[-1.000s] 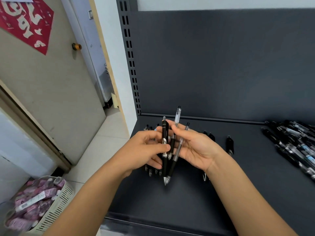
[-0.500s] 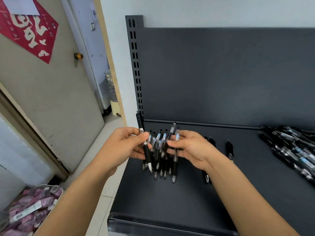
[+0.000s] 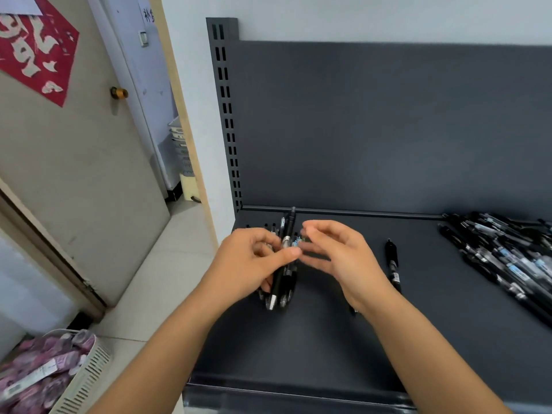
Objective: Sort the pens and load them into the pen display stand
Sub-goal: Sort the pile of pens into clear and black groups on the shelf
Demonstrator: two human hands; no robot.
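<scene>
My left hand (image 3: 248,264) pinches a black pen (image 3: 289,228) between thumb and fingers, held lengthwise over a short row of black pens (image 3: 288,294) lying at the left end of the dark grey shelf (image 3: 298,354). My right hand (image 3: 343,258) hovers just right of that pen with loosely curled fingers; I see nothing held in it. A single black pen (image 3: 392,264) lies on the shelf to the right of my right hand. A loose heap of black and clear pens (image 3: 501,258) lies at the shelf's far right.
The shelf has a dark back panel (image 3: 388,130) and a slotted upright (image 3: 227,115) on its left. On the floor at lower left stands a white basket (image 3: 86,377) of pink packets. A door (image 3: 89,174) is at the left.
My left hand brought its black pen rightward over the row. My right hand let go of the pens it pinched and its fingers have loosened.
</scene>
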